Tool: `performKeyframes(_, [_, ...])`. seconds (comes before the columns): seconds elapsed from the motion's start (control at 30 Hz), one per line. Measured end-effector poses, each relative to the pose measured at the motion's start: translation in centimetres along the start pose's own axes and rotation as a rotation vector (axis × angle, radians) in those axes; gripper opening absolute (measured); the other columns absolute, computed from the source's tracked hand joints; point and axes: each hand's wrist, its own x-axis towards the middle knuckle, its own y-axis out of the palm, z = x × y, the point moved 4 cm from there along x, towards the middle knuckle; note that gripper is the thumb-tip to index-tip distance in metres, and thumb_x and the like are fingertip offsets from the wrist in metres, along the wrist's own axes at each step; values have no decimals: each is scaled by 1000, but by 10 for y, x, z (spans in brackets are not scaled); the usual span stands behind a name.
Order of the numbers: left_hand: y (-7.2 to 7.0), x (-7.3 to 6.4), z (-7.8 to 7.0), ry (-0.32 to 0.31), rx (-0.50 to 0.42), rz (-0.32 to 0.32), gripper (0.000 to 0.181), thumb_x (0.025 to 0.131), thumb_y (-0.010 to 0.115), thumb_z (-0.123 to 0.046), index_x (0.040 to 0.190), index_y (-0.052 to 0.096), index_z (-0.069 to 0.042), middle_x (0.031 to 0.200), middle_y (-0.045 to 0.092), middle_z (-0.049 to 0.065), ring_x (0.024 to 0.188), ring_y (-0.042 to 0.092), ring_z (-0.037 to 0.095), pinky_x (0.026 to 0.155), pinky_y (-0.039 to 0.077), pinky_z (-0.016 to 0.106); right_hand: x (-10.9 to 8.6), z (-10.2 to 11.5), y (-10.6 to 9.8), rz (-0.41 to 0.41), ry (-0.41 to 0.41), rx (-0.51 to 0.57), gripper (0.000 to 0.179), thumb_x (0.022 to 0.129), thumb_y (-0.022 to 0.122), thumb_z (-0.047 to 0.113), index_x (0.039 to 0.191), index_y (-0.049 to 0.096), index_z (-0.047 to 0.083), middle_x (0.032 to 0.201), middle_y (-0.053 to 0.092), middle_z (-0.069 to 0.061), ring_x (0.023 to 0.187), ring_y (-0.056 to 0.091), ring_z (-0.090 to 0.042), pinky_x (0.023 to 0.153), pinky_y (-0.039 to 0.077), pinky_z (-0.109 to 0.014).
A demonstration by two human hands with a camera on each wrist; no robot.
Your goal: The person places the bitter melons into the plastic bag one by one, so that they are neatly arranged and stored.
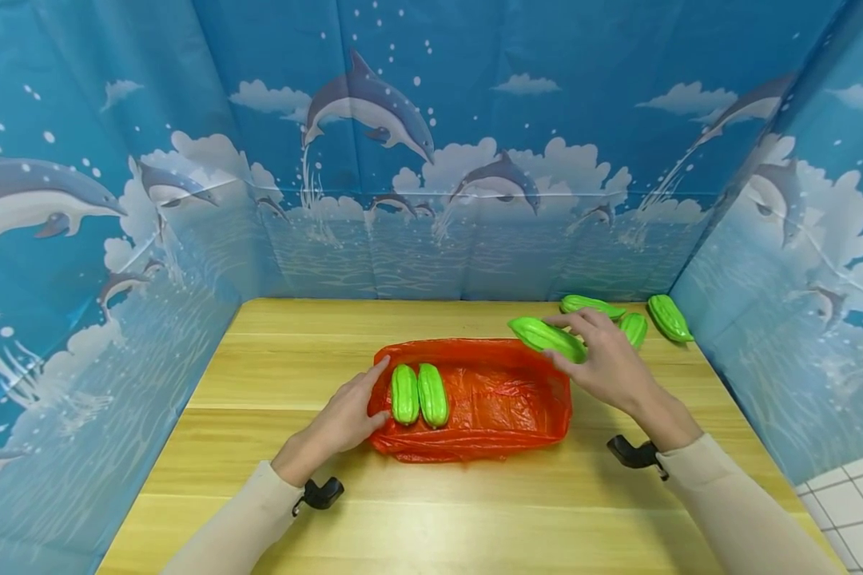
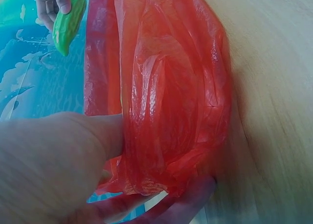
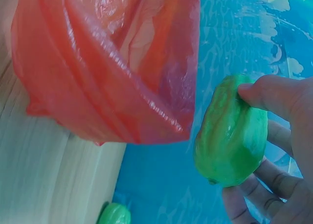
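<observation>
Seemingly for steadiness, your left hand [image 1: 342, 411] grips the red bag [image 1: 496, 399], a green fruit [image 1: 546, 339] pinched in your right hand [image 1: 607, 361] between thumb and fingers.

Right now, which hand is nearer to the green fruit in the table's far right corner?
Right. The right hand holds another green fruit to the near left of the corner fruit; the left hand is farther off, at the left end of the red bag.
</observation>
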Motion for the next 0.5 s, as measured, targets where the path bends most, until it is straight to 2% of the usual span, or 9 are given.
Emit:
performKeyframes(0.2, [1,0,0,-11,0,7,98,105,86,-8,186,31,-13,175,56,28,159,58,52,130,53,67,0,7,4,38,15,6,50,100,93,13,148,77,10,132,73,-17,110,70,-32,88,62,-53])
performKeyframes(0.5, [0,2,-1,-6,-3,7,98,105,86,-9,186,31,-12,177,55,27,161,56,53,132,50,69,0,16,9,49,18,17,51,101,92,15,149,75,10,135,74,-18,110,73,-35,87,64,-54])
